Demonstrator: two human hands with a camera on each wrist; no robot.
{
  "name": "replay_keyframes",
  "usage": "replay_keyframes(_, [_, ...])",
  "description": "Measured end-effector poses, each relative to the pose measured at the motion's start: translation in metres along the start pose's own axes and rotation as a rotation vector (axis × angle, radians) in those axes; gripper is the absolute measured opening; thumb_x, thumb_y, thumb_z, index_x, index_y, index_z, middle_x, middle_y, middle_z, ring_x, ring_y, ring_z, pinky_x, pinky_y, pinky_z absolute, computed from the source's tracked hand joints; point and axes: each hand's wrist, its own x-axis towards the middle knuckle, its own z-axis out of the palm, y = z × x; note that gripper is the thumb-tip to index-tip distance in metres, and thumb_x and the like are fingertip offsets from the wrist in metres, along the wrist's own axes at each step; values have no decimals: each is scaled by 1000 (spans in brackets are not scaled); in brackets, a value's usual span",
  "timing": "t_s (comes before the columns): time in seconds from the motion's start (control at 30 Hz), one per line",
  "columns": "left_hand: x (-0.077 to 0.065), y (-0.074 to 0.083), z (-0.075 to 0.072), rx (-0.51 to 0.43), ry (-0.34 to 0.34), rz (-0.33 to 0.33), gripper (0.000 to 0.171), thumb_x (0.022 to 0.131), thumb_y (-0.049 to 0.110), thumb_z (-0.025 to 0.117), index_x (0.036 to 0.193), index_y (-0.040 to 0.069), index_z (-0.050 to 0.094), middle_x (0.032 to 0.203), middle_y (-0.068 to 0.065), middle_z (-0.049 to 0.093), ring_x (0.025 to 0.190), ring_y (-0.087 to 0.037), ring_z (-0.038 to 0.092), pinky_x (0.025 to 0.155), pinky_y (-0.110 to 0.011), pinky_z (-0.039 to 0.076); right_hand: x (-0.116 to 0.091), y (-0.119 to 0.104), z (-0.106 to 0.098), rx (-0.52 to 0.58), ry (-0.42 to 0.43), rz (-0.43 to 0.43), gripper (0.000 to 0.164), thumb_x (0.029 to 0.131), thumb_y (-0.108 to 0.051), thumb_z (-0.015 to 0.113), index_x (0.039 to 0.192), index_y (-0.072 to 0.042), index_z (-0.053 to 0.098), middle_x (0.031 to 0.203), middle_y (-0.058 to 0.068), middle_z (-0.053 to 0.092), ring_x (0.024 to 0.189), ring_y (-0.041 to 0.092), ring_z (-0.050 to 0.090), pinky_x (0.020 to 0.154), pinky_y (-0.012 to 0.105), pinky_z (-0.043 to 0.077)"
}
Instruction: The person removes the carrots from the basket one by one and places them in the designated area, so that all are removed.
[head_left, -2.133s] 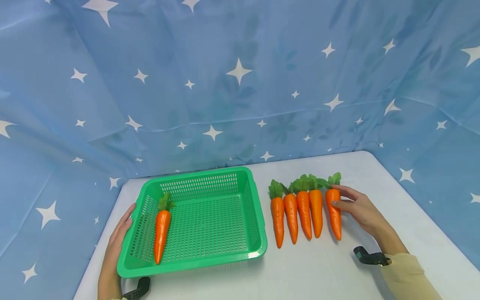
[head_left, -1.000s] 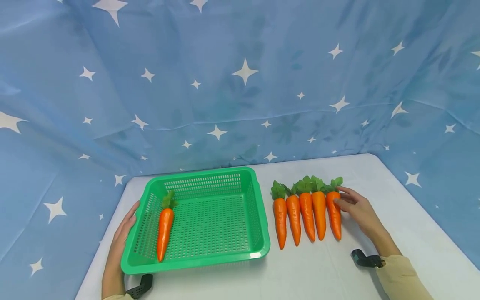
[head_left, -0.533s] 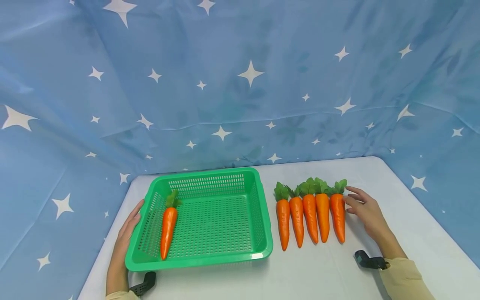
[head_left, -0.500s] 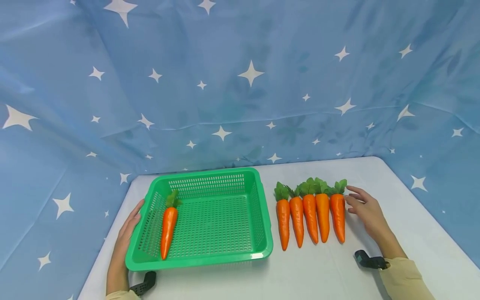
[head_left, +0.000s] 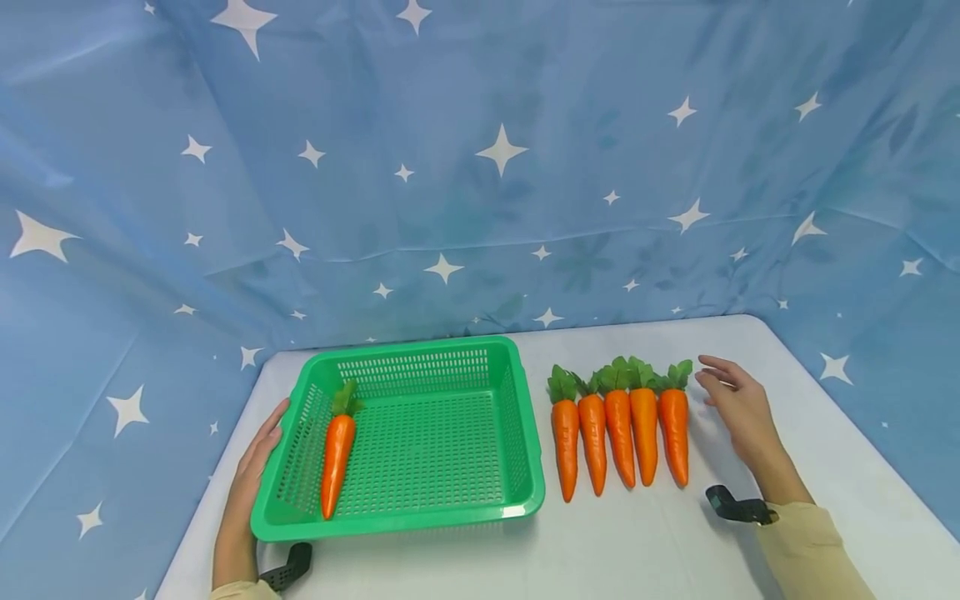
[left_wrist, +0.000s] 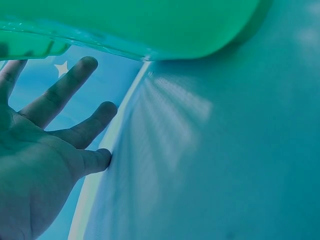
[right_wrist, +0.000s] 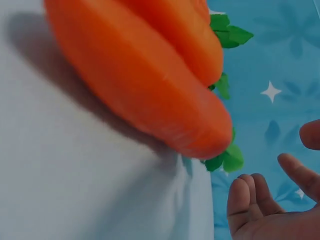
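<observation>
A green plastic basket (head_left: pixel 405 518) stands at the left of the table, with one carrot (head_left: pixel 337 467) lying along its left side. Against the basket's outer left wall rests my left hand (head_left: pixel 247 483); in the left wrist view its fingers (left_wrist: pixel 60 95) are spread and nearly straight beside the green wall. Several carrots lie side by side to the right of the basket, leafy tops to the back. My right hand (head_left: pixel 738 408) hovers just right of the rightmost carrot (head_left: pixel 674 437), apart from it and holding nothing. Its fingers are loosely bent in the right wrist view.
The leftmost carrot of the row (head_left: pixel 566 450) lies close to the basket's right wall. A white cloth covers the table (head_left: pixel 615 550). Blue curtain (head_left: pixel 480 200) with white stars hangs along the back and sides. A black wrist device (head_left: pixel 738 507) sits on the right wrist.
My right hand has let go of the rightmost carrot, which now lies closer to its neighbour, and has moved away to the right and back. My left hand stays at the basket.
</observation>
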Motion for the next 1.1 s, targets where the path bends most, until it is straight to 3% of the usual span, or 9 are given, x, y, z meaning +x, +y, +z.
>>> replay_keyframes(0.17, [1,-1,0,-11,-5,6,58,120,33,34,173,12,22,159,17,39,130,1,51,98,-17,50,4,-16,9,22,26,-35,57,115,-33,47,160,1,45,157,30,47,130,37,51,83,11,50])
replay_keyframes(0.3, [2,-1,0,-6,-4,8,58,120,33,34,173,12,22,159,16,39,132,1,50,99,-17,49,6,-29,20,50,-2,-74,56,115,-33,47,160,0,47,157,28,48,131,36,52,101,34,53])
replay_keyframes(0.37, [3,-1,0,-4,-4,10,58,120,33,35,173,12,23,159,16,40,132,1,51,99,-17,49,7,-37,26,73,-29,-93,56,115,-34,47,160,0,46,158,28,47,132,37,51,108,48,50])
replay_keyframes(0.47, [3,0,1,0,-6,9,58,120,33,35,173,11,23,159,17,40,132,1,50,99,-17,49,8,-48,37,105,-64,-120,57,115,-34,46,160,0,46,158,28,47,134,40,51,112,59,45])
replay_keyframes(0.67, [1,0,1,-5,0,1,59,120,33,35,173,11,22,157,16,41,130,0,52,98,-18,50,10,-70,59,169,-145,-178,56,115,-33,49,160,1,46,158,27,47,136,43,50,113,61,42])
replay_keyframes(0.93, [0,1,2,-14,-11,17,58,120,31,34,172,10,22,156,16,43,129,-2,54,97,-19,51,10,-98,87,263,-258,-235,53,115,-30,53,159,-1,49,157,20,49,139,38,49,109,41,48])
replay_keyframes(1.1, [0,1,1,-14,-5,22,57,120,31,34,172,9,23,155,16,44,128,-2,55,96,-20,52,9,-121,104,301,-301,-248,49,115,-28,51,156,-1,52,154,19,52,137,37,52,110,43,48])
